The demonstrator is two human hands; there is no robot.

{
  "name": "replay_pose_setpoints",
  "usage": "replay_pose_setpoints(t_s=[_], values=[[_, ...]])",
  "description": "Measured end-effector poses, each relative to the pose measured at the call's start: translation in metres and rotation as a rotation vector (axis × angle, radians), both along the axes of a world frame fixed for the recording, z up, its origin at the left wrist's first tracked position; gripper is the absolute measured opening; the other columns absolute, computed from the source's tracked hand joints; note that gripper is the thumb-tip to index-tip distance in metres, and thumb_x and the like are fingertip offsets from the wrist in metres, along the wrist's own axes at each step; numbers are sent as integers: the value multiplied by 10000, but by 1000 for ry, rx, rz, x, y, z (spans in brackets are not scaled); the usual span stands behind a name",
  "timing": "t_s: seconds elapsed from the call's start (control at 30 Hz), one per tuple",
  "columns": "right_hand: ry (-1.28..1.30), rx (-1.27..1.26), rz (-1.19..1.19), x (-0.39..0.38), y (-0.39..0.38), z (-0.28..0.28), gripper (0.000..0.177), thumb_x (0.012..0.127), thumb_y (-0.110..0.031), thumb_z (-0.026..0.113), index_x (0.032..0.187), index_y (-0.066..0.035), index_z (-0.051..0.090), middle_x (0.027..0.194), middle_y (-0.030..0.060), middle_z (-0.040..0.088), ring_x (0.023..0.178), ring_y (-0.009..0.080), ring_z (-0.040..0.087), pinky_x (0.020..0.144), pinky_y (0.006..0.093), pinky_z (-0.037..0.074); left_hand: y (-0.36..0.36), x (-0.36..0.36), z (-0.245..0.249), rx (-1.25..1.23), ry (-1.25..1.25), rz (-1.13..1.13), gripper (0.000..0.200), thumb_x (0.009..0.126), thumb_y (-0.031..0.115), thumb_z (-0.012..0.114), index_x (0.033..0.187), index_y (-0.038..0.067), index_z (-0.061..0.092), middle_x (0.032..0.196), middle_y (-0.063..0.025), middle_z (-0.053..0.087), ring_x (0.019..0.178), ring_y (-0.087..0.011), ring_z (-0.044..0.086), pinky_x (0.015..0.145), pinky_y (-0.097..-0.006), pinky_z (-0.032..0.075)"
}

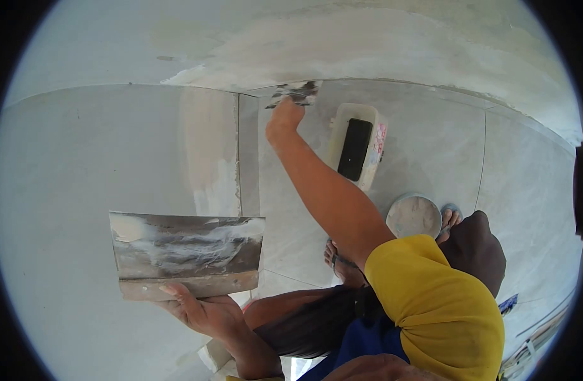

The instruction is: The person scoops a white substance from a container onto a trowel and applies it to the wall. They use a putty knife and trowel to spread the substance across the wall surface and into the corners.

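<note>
My left hand [206,312] grips the long handle edge of a wide putty knife [190,244], its metal blade smeared with white filler and a thicker dab at the upper left corner. With my right arm stretched forward, my right hand [285,119] is closed on a smaller putty knife [298,94]. That blade is streaked with filler and lies at the foot of the wall [342,44], where wall and floor meet. The right hand's fingers are mostly hidden behind the back of the hand.
A cream plastic tub [336,149] with a black flat rectangular object [355,149] stands right of my right forearm. Near my feet is a round bucket [414,216] of pale grey material. A filler-coated strip [209,149] runs along the left wall's edge. Assorted items lie at lower right.
</note>
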State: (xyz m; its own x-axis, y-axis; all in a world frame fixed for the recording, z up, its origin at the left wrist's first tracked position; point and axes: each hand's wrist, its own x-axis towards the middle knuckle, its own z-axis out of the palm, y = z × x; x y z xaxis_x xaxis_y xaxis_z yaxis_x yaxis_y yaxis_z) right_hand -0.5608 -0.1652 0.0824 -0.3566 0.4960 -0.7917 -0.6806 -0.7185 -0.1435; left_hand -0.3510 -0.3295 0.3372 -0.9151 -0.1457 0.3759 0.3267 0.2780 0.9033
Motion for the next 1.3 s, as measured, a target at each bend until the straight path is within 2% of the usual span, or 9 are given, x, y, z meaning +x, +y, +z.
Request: replay_pose_setpoints(t_s=[0.17,0.27,0.4,0.5,0.77,0.93,1.0,1.07,1.3], values=[[125,-259,25,5,22,25,44,854,-75,530,894,-85,544,863,4,540,787,116,507,656,298,398,2,-5,-11,-348,168,52,669,978,270,514,1457,-14,145,1446,-170,301,1278,-250,373,1080,-388,328],[-76,126,84,-1,-1,75,48,852,-80,547,900,-75,540,858,0,533,730,119,486,627,299,379,-28,-18,-20,-663,255,-48,638,984,245,506,1452,-6,152,1413,-161,340,1238,-227,407,1057,-375,361],[42,236,57,16,-17,89,86,855,-69,532,937,-48,546,884,14,541,770,130,510,670,299,407,-24,-28,-19,-630,200,-51,617,978,222,521,1443,1,180,1382,-155,373,1211,-211,426,1042,-371,379],[-36,141,52,35,-4,49,126,861,-69,522,981,-36,547,918,24,551,811,144,525,703,300,424,-13,-26,-16,-67,76,2,613,971,211,534,1439,6,196,1376,-152,384,1203,-205,436,1037,-368,385],[-100,-18,58,20,22,-31,173,860,-122,510,1023,-81,551,973,14,559,861,160,535,718,317,429,-35,-21,-19,-839,239,26,589,973,198,527,1436,10,215,1375,-144,393,1209,-207,440,1032,-365,392],[296,250,279,-58,15,-138,170,873,-189,479,1008,-127,562,923,-14,552,843,143,535,699,299,420,-14,-19,-17,-306,170,-10,609,972,219,533,1447,20,207,1392,-147,375,1216,-217,434,1037,-365,385],[241,-119,-72,-15,18,-1,148,858,-134,495,971,-76,571,889,1,550,801,138,518,682,295,408,-11,-22,-18,-378,179,-5,621,971,229,537,1452,25,201,1401,-149,366,1219,-220,432,1040,-366,383],[-130,153,122,11,9,73,116,843,-77,509,938,-39,564,878,16,549,772,124,495,662,290,399,-6,-21,-15,-157,128,7,646,966,243,547,1460,28,191,1416,-154,351,1222,-225,429,1047,-368,378],[-84,165,51,28,-2,15,123,838,-63,518,956,-40,547,892,12,544,756,131,482,660,296,406,-12,-24,-17,-238,155,37,651,966,249,546,1462,28,187,1423,-154,343,1222,-221,428,1044,-369,384]])
